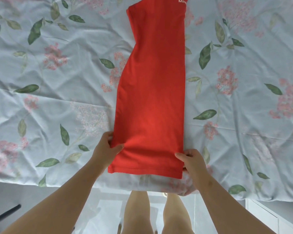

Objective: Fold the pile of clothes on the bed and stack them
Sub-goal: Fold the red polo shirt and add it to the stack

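Lying flat on the flowery bed sheet (pixel 57 85), a long folded red top (pixel 152 85), maybe a dress, left hand (pixel 107 146) pinching its near left edge, right hand (pixel 194 163) pinching its near right corner.

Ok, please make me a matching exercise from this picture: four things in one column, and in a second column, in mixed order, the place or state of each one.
Things
1. red garment
2. left hand
3. right hand
4. white letters

Places or states
A. at the top edge of the view, on the garment
B. grips the hem corner on the person's right
C. lies flat as a long strip on the flowered sheet
D. grips the side edge on the person's left, near the hem

Pairs: 1-C, 2-D, 3-B, 4-A
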